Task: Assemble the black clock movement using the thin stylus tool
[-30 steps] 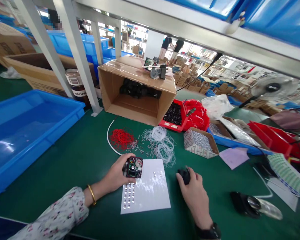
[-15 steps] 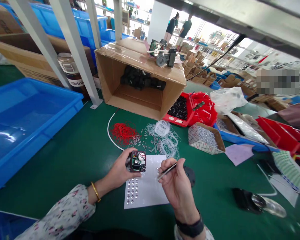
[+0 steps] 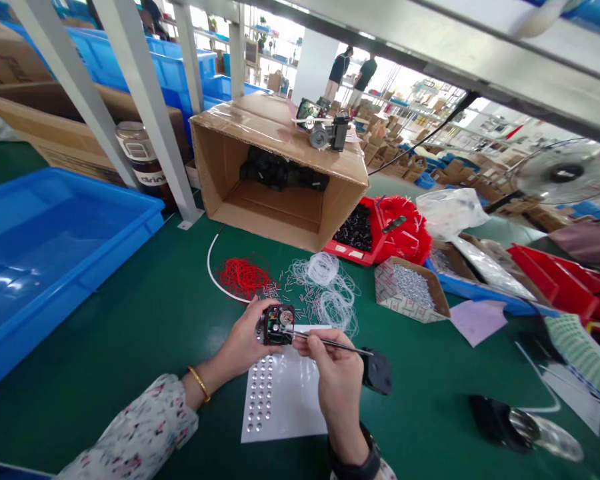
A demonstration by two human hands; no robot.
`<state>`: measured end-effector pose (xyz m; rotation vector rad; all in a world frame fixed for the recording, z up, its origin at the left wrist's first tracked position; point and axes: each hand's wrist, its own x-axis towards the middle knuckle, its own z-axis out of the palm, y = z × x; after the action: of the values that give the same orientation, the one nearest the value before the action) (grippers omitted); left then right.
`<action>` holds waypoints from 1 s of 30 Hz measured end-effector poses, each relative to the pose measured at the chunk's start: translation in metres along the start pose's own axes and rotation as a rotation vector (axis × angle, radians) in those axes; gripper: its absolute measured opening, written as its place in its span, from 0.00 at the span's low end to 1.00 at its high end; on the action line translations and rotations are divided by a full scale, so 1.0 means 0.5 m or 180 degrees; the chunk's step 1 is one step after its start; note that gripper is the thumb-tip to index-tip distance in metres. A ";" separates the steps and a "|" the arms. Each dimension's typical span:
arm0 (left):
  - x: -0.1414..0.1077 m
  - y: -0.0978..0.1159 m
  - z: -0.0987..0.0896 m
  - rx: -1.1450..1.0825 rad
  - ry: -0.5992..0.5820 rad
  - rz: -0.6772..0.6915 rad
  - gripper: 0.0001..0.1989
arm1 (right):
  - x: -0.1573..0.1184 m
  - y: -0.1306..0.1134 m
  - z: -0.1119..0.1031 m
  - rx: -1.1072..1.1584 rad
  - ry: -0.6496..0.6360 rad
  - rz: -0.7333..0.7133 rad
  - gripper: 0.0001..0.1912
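Note:
My left hand [image 3: 245, 337] grips a small black housing [image 3: 279, 325] with a green circuit board and a round part showing inside. In my right hand [image 3: 337, 373] is a thin metal tool [image 3: 337, 344], apparently tweezers, its tip at the open housing. Under both hands lies a white sheet [image 3: 295, 407] with rows of small round clear pieces [image 3: 260, 393] on its left side. A black cover [image 3: 377, 372] rests on the green table just right of my right hand.
Beyond the hands lie red wires [image 3: 244, 277], white wires [image 3: 325, 287] and small metal pins. A cardboard box [image 3: 270, 217] stands behind, a blue tray [image 3: 65, 247] at left. At right are a carton of screws [image 3: 413, 290] and a black-and-clear tool [image 3: 523, 427].
My right hand has moved left and turned, bringing the tool's tip to the housing. The housing remains in my left hand. The view has tilted slightly upward.

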<state>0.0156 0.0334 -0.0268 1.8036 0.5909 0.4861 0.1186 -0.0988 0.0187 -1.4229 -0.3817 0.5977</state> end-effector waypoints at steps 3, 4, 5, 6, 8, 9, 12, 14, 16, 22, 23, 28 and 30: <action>-0.001 -0.001 0.001 0.0016 -0.0003 -0.0007 0.36 | 0.000 -0.001 0.001 -0.0273 0.0050 -0.0157 0.13; -0.001 -0.001 0.001 0.0030 -0.0006 -0.0016 0.37 | 0.001 -0.001 0.002 -0.0302 0.0037 -0.0182 0.13; -0.001 -0.002 0.001 0.0049 -0.0004 -0.0025 0.37 | 0.002 -0.001 0.004 -0.0300 0.0010 -0.0188 0.13; -0.001 -0.002 0.001 0.0069 0.0000 -0.0027 0.37 | 0.004 -0.001 0.005 -0.0278 -0.0018 -0.0182 0.13; 0.000 -0.004 0.001 0.0104 -0.0016 0.0004 0.38 | 0.008 0.000 0.009 -0.0234 -0.0058 -0.0154 0.13; 0.000 -0.005 0.000 0.0114 -0.0031 0.0032 0.38 | 0.010 0.001 0.011 -0.0223 -0.0066 -0.0136 0.13; 0.001 -0.006 0.000 0.0123 -0.0049 0.0091 0.38 | 0.016 0.005 0.015 -0.0292 -0.0090 -0.0090 0.14; 0.001 -0.004 0.000 0.0137 -0.0019 0.0082 0.37 | 0.019 0.005 0.016 -0.0361 -0.0099 -0.0085 0.14; 0.002 -0.002 0.000 0.0143 0.0013 0.0085 0.37 | 0.021 0.001 0.016 -0.0398 -0.0098 -0.0069 0.15; 0.003 -0.009 -0.002 0.0202 0.0065 0.0071 0.37 | 0.026 -0.004 0.021 -0.0526 -0.0068 -0.0076 0.15; 0.003 -0.010 -0.002 0.0202 0.0078 0.0059 0.37 | 0.027 -0.001 0.023 -0.0556 -0.0059 -0.0103 0.14; 0.004 -0.012 -0.004 0.0074 0.0039 -0.0013 0.37 | 0.032 -0.006 0.005 -0.0363 -0.0360 -0.0291 0.11; 0.003 -0.011 -0.003 0.0003 -0.0014 -0.0112 0.36 | 0.040 -0.032 -0.035 -0.0149 -0.0312 -0.0553 0.10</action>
<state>0.0152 0.0369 -0.0314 1.7919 0.6190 0.4577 0.1473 -0.1017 0.0300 -1.3915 -0.5942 0.5207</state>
